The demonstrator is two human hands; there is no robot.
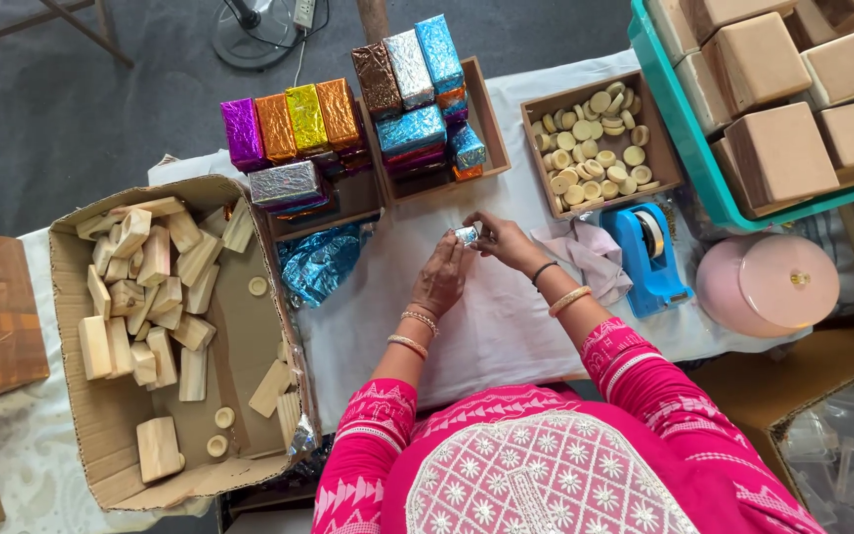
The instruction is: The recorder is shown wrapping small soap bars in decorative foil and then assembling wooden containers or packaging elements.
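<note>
My left hand (440, 278) and my right hand (504, 242) meet over the white cloth (506, 326) at the table's middle. Together they pinch a small silver foil-wrapped piece (467, 235) between the fingertips. Both wrists wear bangles, and pink embroidered sleeves reach down to the frame's bottom. A crumpled sheet of blue foil (318, 263) lies just left of my left hand.
A cardboard box (239, 326) of wooden blocks stands at left. Behind are trays of foil-wrapped blocks (294, 124), a tray of round wooden discs (593, 143), a blue tape dispenser (646, 252), a pink round lidded container (771, 282) and a teal crate (684, 119) of brown boxes.
</note>
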